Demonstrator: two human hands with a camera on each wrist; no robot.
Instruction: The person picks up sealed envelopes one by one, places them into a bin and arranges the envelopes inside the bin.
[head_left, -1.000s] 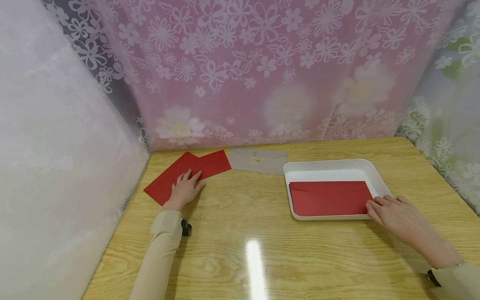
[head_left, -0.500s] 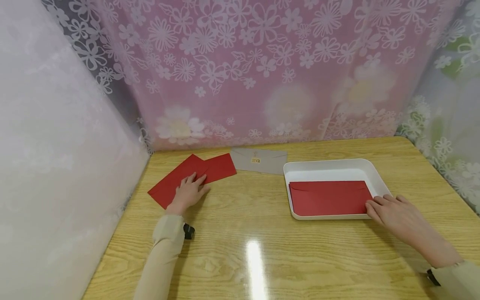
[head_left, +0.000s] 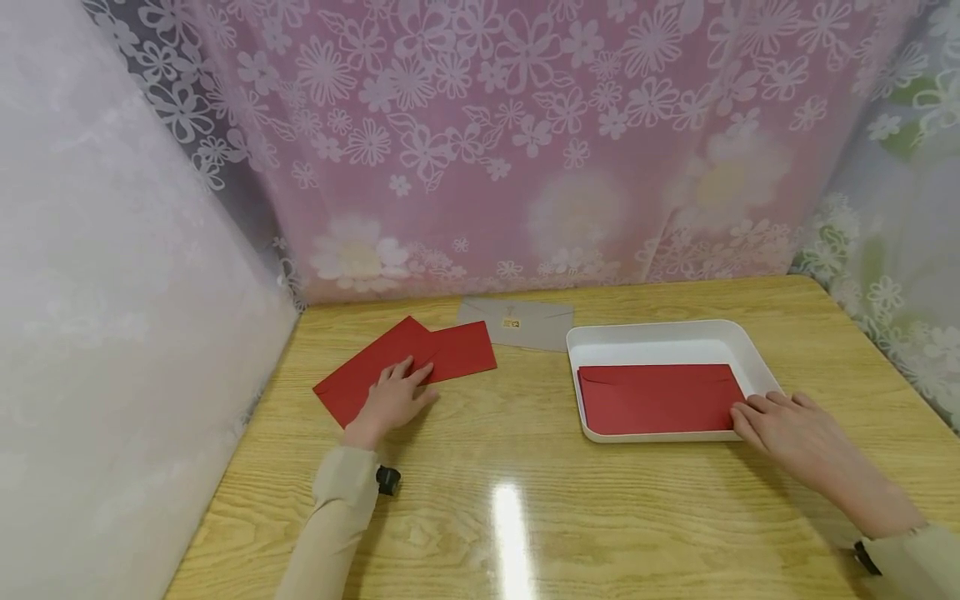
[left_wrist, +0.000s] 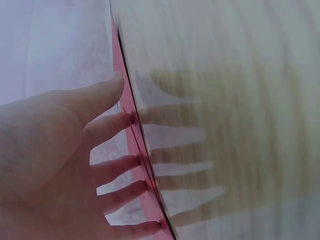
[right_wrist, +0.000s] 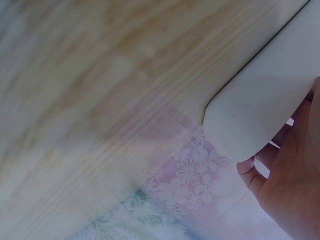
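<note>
On the left, my left hand (head_left: 392,402) lies with fingers spread, its fingertips pressing on two overlapping red envelopes (head_left: 367,375). In the left wrist view the left hand (left_wrist: 65,160) has fairly straight fingers touching the thin-looking red envelope (left_wrist: 142,175). My right hand (head_left: 791,429) grips the near right corner of a white tray (head_left: 622,335), fingers over the rim. The right wrist view has the right hand (right_wrist: 292,175) holding the tray wall (right_wrist: 250,115). Inside the tray, toward its near side, lies a flat red envelope (head_left: 660,398), apparently atop another.
A grey envelope (head_left: 540,327) with a small gold mark lies at the back, its left part overlapped by a red envelope, its right end near the tray. Floral curtains (head_left: 480,167) hang behind the wooden table (head_left: 480,433). A pale sheet (head_left: 135,333) borders the left side.
My left hand has slid the two red envelopes to the right and a little nearer, so one now covers part of the grey envelope. The right hand and tray have stayed put.
</note>
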